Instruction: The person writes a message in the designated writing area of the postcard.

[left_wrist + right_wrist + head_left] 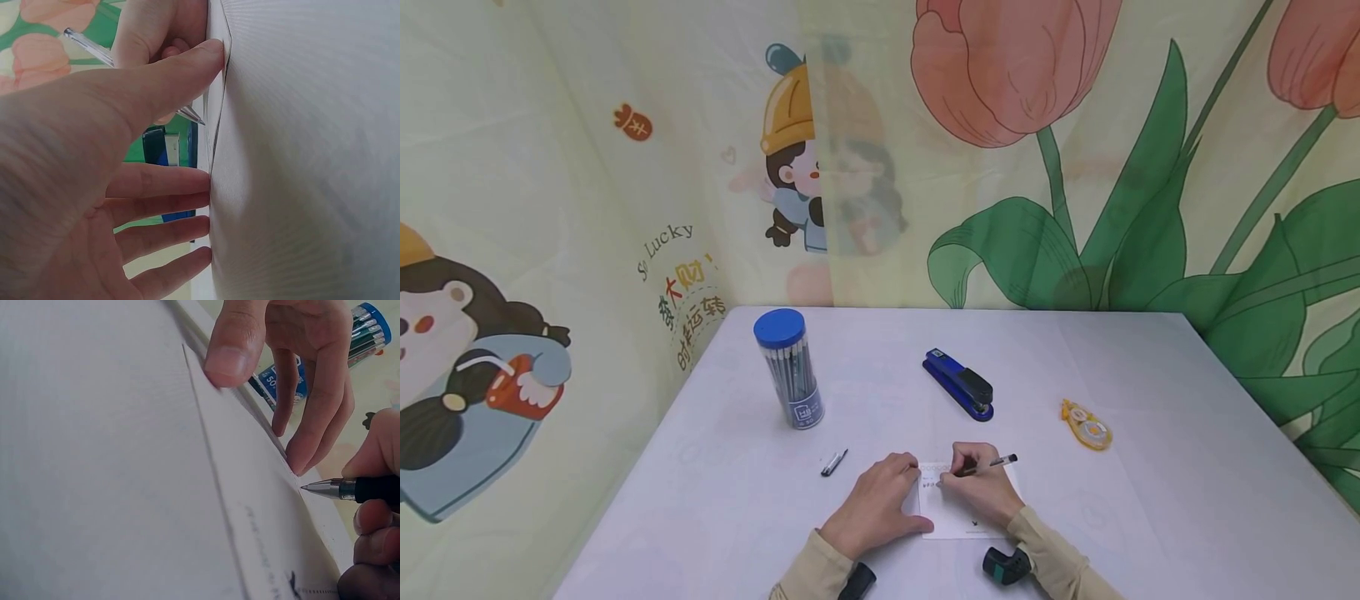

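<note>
A small white sheet of paper (951,517) with a few marks near its top left lies on the table in front of me. My right hand (988,493) pinches a clear-barrelled pen (1004,460) with a black grip. In the right wrist view the pen's metal tip (322,488) is at the paper's surface. My left hand (880,502) rests at the sheet's left edge, thumb (197,59) on its lower part and the other fingers spread straight against the surface. A loose pen cap (833,463) lies left of the left hand.
Behind the hands stand a clear tub of pencils (792,375) with a blue lid and a blue-and-black stapler (958,383). A yellow correction tape (1087,425) lies to the right. The white table (1187,500) meets printed curtains at its far edge.
</note>
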Available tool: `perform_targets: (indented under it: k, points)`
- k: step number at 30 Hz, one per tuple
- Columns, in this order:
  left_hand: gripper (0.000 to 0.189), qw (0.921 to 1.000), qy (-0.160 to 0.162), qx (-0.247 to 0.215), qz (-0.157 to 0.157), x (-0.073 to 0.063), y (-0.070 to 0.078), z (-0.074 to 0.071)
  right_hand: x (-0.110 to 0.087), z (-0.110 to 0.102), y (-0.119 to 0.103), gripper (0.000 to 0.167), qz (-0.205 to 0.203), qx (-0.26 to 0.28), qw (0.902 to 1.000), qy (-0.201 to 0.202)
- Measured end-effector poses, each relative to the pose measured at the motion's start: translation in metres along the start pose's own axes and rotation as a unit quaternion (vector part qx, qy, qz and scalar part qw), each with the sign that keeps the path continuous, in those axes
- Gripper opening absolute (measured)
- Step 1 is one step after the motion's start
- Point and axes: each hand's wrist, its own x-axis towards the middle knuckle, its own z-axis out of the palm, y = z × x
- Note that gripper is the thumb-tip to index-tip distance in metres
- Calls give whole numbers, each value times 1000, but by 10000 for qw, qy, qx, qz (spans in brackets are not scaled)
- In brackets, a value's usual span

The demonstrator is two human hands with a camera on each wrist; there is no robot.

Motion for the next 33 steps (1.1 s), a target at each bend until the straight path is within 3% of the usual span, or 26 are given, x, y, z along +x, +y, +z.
perform_targets:
  k: [17, 27, 33]
  points:
    - [65, 9999, -105, -32, -115, 0, 1, 0, 0, 1, 0, 21, -11, -173, 9998, -12]
    - [65, 9998, -127, -46, -124, 1, 1, 0, 7, 4, 32, 22, 92, -246, 9996, 36]
    - [65, 9999, -128, -74, -70, 1, 1, -1, 7, 4, 37, 23, 141, -44, 9998, 121]
